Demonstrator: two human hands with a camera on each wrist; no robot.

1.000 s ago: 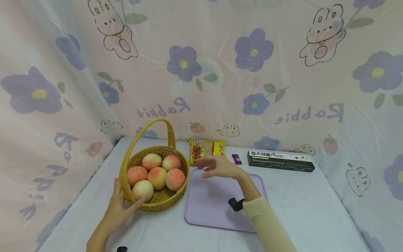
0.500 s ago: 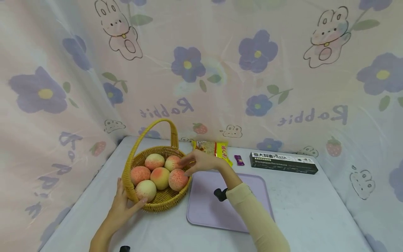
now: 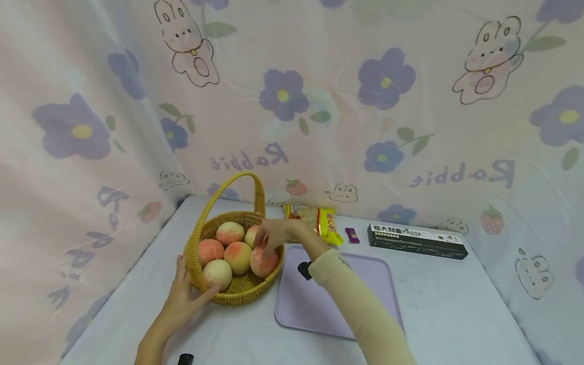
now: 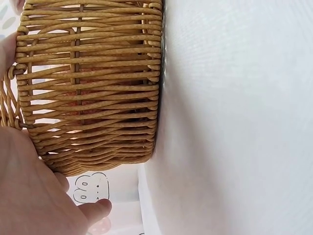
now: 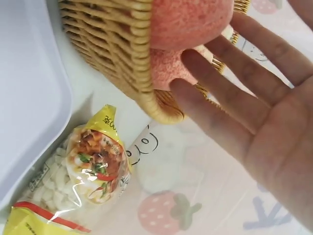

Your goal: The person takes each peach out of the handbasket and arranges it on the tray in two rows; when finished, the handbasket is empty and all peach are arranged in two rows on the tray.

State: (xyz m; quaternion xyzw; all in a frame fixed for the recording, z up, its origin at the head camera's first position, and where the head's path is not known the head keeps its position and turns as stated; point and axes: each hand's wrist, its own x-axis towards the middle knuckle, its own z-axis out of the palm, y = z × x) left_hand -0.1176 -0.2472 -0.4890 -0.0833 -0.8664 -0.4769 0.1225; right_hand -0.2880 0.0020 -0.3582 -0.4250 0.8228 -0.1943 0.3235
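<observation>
Peach-like fruits, round, speckled pink-red and pale yellow (image 3: 238, 257): six visible. Arch-handled golden-brown woven basket (image 3: 246, 295): one. Flat lilac rectangular tray with rounded corners (image 3: 315, 309): one. Yellow-and-clear plastic food packet (image 3: 324, 219): one. Small purple wrapped sweet (image 3: 352, 235): one. Long black-and-white pasta box (image 3: 417, 242): one. Bare hands: two, left hand (image 3: 183, 294) and right hand (image 3: 282, 234).

right sleeve (image 3: 365, 309): cream, small dark print (image 3: 344, 261) near cuff (image 3: 321, 267) | wrist fittings (image 3: 304, 270) (image 3: 185, 359): black | hands (image 3: 184, 299) (image 3: 280, 232): bare

Soft, even light, faint shadow beside the basket (image 4: 95, 102), white glints on the plastic bag (image 5: 90, 169)
</observation>
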